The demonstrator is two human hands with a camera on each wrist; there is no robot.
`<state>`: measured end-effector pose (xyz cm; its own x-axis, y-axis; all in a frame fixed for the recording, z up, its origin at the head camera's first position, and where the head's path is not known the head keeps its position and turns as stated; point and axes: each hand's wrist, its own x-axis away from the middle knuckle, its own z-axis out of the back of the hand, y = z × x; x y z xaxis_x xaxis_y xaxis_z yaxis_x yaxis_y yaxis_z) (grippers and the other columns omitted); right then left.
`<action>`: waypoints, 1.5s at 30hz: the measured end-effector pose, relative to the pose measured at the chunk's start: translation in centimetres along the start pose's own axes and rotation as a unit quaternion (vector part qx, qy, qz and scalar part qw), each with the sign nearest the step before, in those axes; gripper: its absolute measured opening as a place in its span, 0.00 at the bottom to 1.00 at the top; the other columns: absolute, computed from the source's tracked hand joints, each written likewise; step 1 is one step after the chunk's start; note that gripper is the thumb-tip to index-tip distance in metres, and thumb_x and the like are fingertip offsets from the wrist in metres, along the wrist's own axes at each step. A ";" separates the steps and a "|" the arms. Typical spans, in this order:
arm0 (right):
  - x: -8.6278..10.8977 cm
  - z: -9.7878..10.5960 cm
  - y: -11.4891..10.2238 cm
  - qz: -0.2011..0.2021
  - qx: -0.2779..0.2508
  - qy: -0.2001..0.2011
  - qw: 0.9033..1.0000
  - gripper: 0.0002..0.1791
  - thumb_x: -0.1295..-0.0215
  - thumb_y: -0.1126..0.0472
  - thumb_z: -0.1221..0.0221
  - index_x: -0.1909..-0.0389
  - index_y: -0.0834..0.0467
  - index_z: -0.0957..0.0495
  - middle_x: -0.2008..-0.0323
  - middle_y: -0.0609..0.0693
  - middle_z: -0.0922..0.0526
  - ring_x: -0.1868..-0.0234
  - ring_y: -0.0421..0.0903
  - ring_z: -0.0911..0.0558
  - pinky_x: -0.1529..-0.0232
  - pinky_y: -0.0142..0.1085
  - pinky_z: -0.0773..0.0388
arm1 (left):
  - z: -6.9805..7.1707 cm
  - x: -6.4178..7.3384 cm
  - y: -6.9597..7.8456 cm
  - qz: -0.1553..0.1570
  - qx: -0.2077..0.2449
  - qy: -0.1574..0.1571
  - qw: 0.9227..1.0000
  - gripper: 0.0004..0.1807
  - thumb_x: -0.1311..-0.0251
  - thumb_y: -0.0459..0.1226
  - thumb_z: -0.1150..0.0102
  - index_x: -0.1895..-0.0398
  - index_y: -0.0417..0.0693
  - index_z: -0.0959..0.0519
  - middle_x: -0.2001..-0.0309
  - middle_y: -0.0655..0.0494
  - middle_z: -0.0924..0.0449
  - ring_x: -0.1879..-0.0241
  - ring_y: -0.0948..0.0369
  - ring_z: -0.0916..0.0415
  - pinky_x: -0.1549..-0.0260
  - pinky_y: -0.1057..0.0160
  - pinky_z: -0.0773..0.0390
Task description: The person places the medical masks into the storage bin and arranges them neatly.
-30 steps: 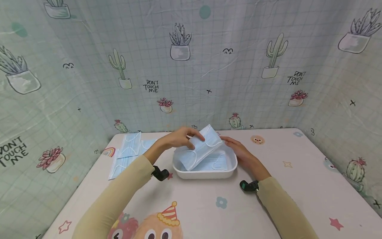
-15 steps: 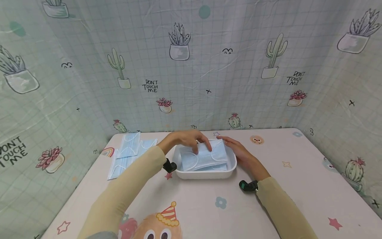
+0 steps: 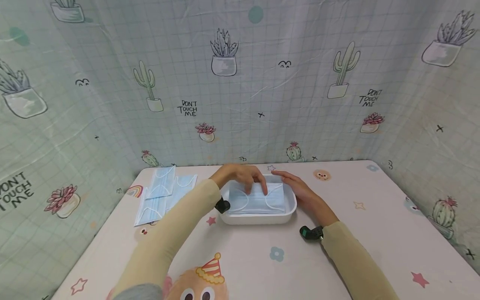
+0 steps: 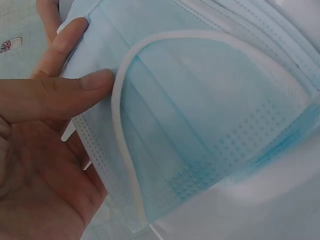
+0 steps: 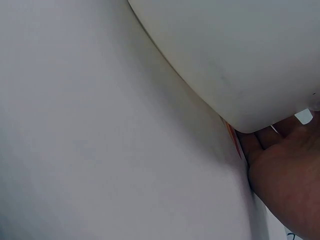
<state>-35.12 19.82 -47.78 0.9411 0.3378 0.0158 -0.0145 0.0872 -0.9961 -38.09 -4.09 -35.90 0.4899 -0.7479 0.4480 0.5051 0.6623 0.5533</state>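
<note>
A light blue pleated face mask (image 3: 256,204) with white ear loops lies level in a white oblong tub (image 3: 258,220), over other masks. My left hand (image 3: 243,177) reaches in over the tub's back left and pinches the mask near its far edge. In the left wrist view the thumb (image 4: 97,80) lies on the mask's face beside an ear loop, with other fingers behind the edge. My right hand (image 3: 301,191) rests against the tub's right end, fingers stretched along its outer wall. The right wrist view shows those fingers partly hidden behind the tub (image 5: 235,65).
Several more face masks (image 3: 161,183) lie overlapping at the table's back left, left of the tub. The table (image 3: 337,250) has a printed cartoon cover. A patterned curtain (image 3: 262,91) stands behind it and at both sides.
My left hand has moved right and down, and the mask it holds has gone from tilted above the tub to lying level inside. My right hand has stayed at the tub's end.
</note>
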 end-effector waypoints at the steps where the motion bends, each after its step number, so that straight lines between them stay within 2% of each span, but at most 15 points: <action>1: 0.0 0.0 0.0 -0.001 -0.002 0.000 1.000 0.25 0.16 0.57 0.60 0.23 0.48 0.34 0.18 0.49 0.44 0.18 0.55 0.45 0.22 0.54 0.42 | 0.0 -0.1 0.0 0.003 -0.002 -0.001 1.000 0.31 0.50 0.15 0.42 0.46 0.48 0.13 0.33 0.56 0.21 0.40 0.65 0.32 0.26 0.56 0.37; 7: -0.2 0.0 0.0 -0.002 -0.009 0.001 1.000 0.25 0.16 0.57 0.60 0.23 0.48 0.34 0.17 0.50 0.46 0.17 0.56 0.47 0.21 0.56 0.44 | -0.3 -0.9 -0.4 0.024 -0.015 0.000 1.000 0.29 0.47 0.14 0.44 0.48 0.48 0.12 0.38 0.55 0.22 0.45 0.60 0.33 0.44 0.63 0.32; 12: -0.2 0.0 0.0 0.000 -0.005 0.000 1.000 0.25 0.16 0.57 0.60 0.23 0.48 0.34 0.17 0.50 0.46 0.17 0.56 0.47 0.20 0.57 0.45 | -0.7 -1.3 -0.8 0.041 -0.020 0.008 0.999 0.28 0.46 0.15 0.44 0.49 0.50 0.12 0.46 0.55 0.25 0.46 0.58 0.33 0.52 0.63 0.31; 18: -0.2 -0.1 -0.1 0.002 -0.002 0.000 1.000 0.25 0.15 0.57 0.61 0.23 0.48 0.35 0.17 0.50 0.46 0.18 0.56 0.45 0.22 0.55 0.41 | -0.9 -1.1 -0.7 0.046 -0.033 0.023 0.998 0.28 0.46 0.15 0.43 0.49 0.51 0.12 0.45 0.54 0.24 0.47 0.58 0.33 0.47 0.60 0.31; 21: -0.1 -0.1 -0.1 0.004 0.003 -0.002 1.000 0.25 0.15 0.57 0.61 0.22 0.49 0.35 0.17 0.50 0.47 0.17 0.57 0.46 0.22 0.55 0.41 | -0.8 -0.9 -0.7 0.047 -0.042 0.035 0.997 0.28 0.45 0.16 0.43 0.47 0.51 0.13 0.41 0.50 0.22 0.46 0.56 0.31 0.46 0.59 0.27; 25: -0.1 0.0 0.0 0.005 0.005 -0.003 1.000 0.26 0.15 0.57 0.61 0.22 0.49 0.36 0.17 0.51 0.47 0.17 0.58 0.46 0.22 0.57 0.42 | -0.9 -0.7 -0.7 0.053 -0.033 0.055 0.997 0.26 0.41 0.18 0.45 0.46 0.51 0.13 0.35 0.44 0.22 0.42 0.52 0.28 0.42 0.50 0.20; 27: -0.1 -0.1 0.0 0.003 0.002 -0.002 1.000 0.25 0.15 0.57 0.61 0.22 0.49 0.36 0.17 0.51 0.47 0.17 0.58 0.47 0.21 0.57 0.43 | -0.9 -0.5 -0.8 0.056 -0.024 0.064 0.996 0.25 0.38 0.19 0.45 0.46 0.51 0.13 0.35 0.43 0.22 0.41 0.50 0.26 0.40 0.46 0.19; 28: -0.1 -0.1 0.1 0.002 0.001 -0.002 1.000 0.25 0.15 0.57 0.61 0.22 0.49 0.36 0.17 0.51 0.47 0.17 0.57 0.47 0.20 0.58 0.45 | -1.0 -0.4 -0.7 0.056 -0.019 0.068 0.996 0.24 0.37 0.19 0.46 0.46 0.50 0.14 0.36 0.43 0.21 0.41 0.50 0.25 0.40 0.47 0.19; 35: -0.2 -0.2 0.1 -0.005 0.001 0.008 1.000 0.25 0.16 0.57 0.60 0.23 0.47 0.34 0.17 0.49 0.46 0.15 0.55 0.52 0.19 0.59 0.50 | -1.0 0.0 -0.6 0.033 0.000 0.090 0.995 0.23 0.35 0.20 0.46 0.43 0.45 0.16 0.40 0.42 0.18 0.42 0.46 0.22 0.43 0.49 0.16; 40: -0.2 -0.2 0.2 -0.003 -0.001 0.007 1.000 0.25 0.16 0.57 0.60 0.23 0.48 0.34 0.17 0.49 0.46 0.15 0.55 0.53 0.18 0.60 0.52 | -1.1 0.2 -1.0 0.019 0.003 0.103 0.995 0.22 0.34 0.21 0.46 0.41 0.43 0.17 0.41 0.42 0.18 0.44 0.48 0.21 0.48 0.54 0.15; 45: -0.2 -0.2 0.2 0.006 0.010 0.004 1.000 0.25 0.16 0.57 0.60 0.23 0.49 0.35 0.17 0.50 0.45 0.15 0.55 0.53 0.18 0.61 0.55 | -1.5 0.5 -1.7 -0.028 0.011 0.123 0.992 0.23 0.36 0.20 0.44 0.38 0.38 0.20 0.41 0.39 0.17 0.41 0.46 0.19 0.48 0.59 0.15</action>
<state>-35.28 19.62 -47.99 0.9438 0.3306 0.0039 -0.0316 0.1019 -0.9943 -37.65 -5.59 -37.66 0.6213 -0.7479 0.2337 0.5223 0.6176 0.5880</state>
